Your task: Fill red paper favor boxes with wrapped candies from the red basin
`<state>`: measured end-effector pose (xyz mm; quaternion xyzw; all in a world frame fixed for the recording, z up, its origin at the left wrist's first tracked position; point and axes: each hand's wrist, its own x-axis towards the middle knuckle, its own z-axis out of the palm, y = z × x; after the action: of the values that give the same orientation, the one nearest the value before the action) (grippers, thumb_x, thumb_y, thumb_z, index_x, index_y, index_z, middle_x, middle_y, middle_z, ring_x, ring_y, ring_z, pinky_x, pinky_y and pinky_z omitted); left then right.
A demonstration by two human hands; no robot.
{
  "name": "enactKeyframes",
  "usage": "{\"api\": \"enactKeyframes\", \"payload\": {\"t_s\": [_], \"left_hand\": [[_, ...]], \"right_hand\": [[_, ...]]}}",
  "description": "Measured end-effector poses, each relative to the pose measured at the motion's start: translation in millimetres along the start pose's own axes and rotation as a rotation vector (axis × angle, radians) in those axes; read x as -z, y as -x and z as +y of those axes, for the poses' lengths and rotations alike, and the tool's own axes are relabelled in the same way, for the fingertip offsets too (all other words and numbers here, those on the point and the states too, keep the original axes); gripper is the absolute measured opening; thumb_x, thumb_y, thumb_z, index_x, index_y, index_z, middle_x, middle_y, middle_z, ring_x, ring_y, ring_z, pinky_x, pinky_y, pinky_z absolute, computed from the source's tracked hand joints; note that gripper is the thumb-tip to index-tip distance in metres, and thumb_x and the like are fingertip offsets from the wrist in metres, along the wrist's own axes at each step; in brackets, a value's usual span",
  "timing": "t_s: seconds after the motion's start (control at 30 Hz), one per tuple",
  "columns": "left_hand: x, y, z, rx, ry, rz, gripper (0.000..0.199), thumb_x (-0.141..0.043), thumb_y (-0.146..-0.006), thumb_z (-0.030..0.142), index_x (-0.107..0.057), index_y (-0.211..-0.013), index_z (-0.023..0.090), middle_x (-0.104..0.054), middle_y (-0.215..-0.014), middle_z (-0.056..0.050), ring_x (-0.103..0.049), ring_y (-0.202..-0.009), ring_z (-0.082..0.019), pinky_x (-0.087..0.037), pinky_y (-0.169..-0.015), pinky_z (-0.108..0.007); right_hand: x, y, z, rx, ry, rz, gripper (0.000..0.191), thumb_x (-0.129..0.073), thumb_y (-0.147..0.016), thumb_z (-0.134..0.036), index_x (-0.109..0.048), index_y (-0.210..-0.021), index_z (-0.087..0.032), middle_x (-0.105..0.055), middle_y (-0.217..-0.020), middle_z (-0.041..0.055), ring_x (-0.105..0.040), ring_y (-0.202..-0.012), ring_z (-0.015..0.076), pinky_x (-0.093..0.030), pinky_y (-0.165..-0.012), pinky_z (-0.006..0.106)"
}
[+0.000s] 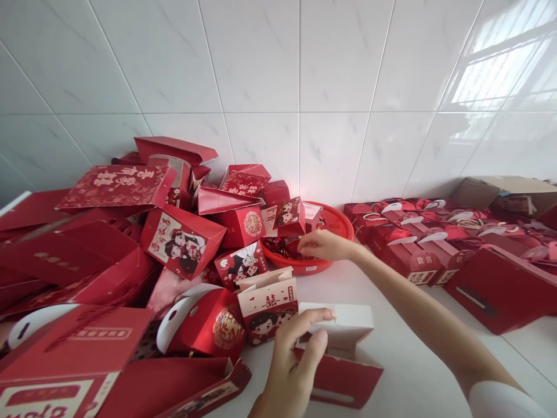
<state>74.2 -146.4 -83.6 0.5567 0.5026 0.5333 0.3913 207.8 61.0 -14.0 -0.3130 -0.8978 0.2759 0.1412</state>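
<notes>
My left hand (293,363) is closed on the near left edge of a small red gift box (348,380). The box stands open at the top, its white inside showing. Farther off, my right hand (324,245) reaches into a red plastic basket (343,223), its fingers curled down at the small dark red wrapped pieces (282,247). Whatever those fingertips pinch is hidden. Left of the held box stands another open gift box (268,307), printed with cartoon figures. Several small boxes lean over the basket's left rim.
A large heap of red gift boxes (183,241) fills the left side. Rows of closed red boxes (409,244) stand at right, with a red bag (500,287) before them and a brown carton (513,188) behind. A tiled wall (331,139) bounds the back.
</notes>
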Motion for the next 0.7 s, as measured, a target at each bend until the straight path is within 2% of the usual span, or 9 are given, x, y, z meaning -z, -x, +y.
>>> {"api": "enactKeyframes", "payload": {"t_s": [0.07, 0.13, 0.23, 0.3, 0.4, 0.5, 0.6, 0.7], "left_hand": [[-0.8, 4.4, -2.6, 0.028, -0.009, 0.03, 0.027, -0.06, -0.09, 0.036, -0.077, -0.11, 0.029, -0.073, -0.122, -0.003, -0.062, -0.119, -0.025, -0.047, -0.104, -0.032], [-0.9, 7.8, -3.9, 0.046, -0.019, 0.05, 0.028, -0.06, -0.09, 0.034, -0.076, -0.113, 0.031, -0.071, -0.126, -0.001, -0.061, -0.122, -0.024, -0.047, -0.105, -0.031], [-0.6, 9.5, -4.8, 0.013, -0.045, 0.047, 0.028, -0.059, -0.091, 0.031, -0.076, -0.113, 0.032, -0.071, -0.126, -0.001, -0.061, -0.122, -0.024, -0.047, -0.106, -0.031], [-0.6, 9.0, -6.1, -0.033, -0.059, 0.045, 0.027, -0.059, -0.091, 0.03, -0.077, -0.112, 0.032, -0.073, -0.123, 0.0, -0.062, -0.12, -0.024, -0.047, -0.106, -0.031], [-1.2, 8.4, -9.9, -0.083, -0.063, 0.068, 0.026, -0.061, -0.091, 0.031, -0.077, -0.112, 0.031, -0.074, -0.121, -0.001, -0.064, -0.116, -0.024, -0.05, -0.102, -0.03], [-2.4, 9.3, -13.2, -0.076, -0.065, 0.079, 0.025, -0.061, -0.092, 0.033, -0.077, -0.111, 0.03, -0.074, -0.121, -0.002, -0.065, -0.115, -0.024, -0.052, -0.1, -0.029], [-3.1, 10.4, -14.1, -0.067, -0.074, 0.084, 0.025, -0.061, -0.092, 0.032, -0.077, -0.11, 0.031, -0.074, -0.121, -0.002, -0.065, -0.114, -0.024, -0.052, -0.1, -0.03], [-3.0, 10.5, -13.7, -0.077, -0.082, 0.088, 0.024, -0.06, -0.093, 0.032, -0.077, -0.11, 0.031, -0.074, -0.12, -0.002, -0.066, -0.114, -0.025, -0.053, -0.101, -0.032]], "right_hand": [[-13.4, -31.2, 5.4, -0.012, 0.153, -0.137, 0.03, -0.053, -0.088, -0.012, -0.075, -0.108, -0.017, -0.074, -0.116, 0.0098, -0.069, -0.102, 0.0237, -0.051, -0.09, 0.033], [-23.9, -54.7, 8.6, -0.017, 0.208, -0.215, 0.041, -0.055, -0.086, -0.012, -0.07, -0.125, -0.017, -0.068, -0.131, 0.0117, -0.066, -0.114, 0.0275, -0.051, -0.095, 0.035], [-32.2, -75.4, 11.5, -0.015, 0.285, -0.303, 0.061, -0.062, -0.083, -0.013, -0.056, -0.144, -0.021, -0.062, -0.14, 0.0125, -0.064, -0.118, 0.0298, -0.054, -0.092, 0.035], [-35.7, -81.9, 13.0, -0.018, 0.352, -0.338, 0.071, -0.064, -0.082, -0.013, -0.048, -0.15, -0.023, -0.062, -0.139, 0.0134, -0.065, -0.117, 0.0305, -0.055, -0.09, 0.036], [-42.3, -85.5, 13.5, -0.041, 0.415, -0.312, 0.061, -0.059, -0.091, -0.02, -0.047, -0.15, -0.024, -0.064, -0.136, 0.0147, -0.065, -0.116, 0.0317, -0.055, -0.091, 0.041], [-48.0, -86.1, 10.9, -0.086, 0.465, -0.286, 0.043, -0.044, -0.101, -0.028, -0.057, -0.142, -0.024, -0.065, -0.133, 0.015, -0.066, -0.114, 0.0318, -0.053, -0.092, 0.044], [-47.9, -85.5, 6.3, -0.085, 0.501, -0.322, 0.035, -0.05, -0.098, -0.022, -0.067, -0.128, -0.02, -0.069, -0.126, 0.0157, -0.067, -0.11, 0.0325, -0.052, -0.091, 0.042], [-42.0, -83.4, 2.6, -0.058, 0.521, -0.364, 0.031, -0.057, -0.09, -0.012, -0.071, -0.117, -0.017, -0.071, -0.119, 0.0157, -0.067, -0.106, 0.0324, -0.051, -0.086, 0.038]]}}
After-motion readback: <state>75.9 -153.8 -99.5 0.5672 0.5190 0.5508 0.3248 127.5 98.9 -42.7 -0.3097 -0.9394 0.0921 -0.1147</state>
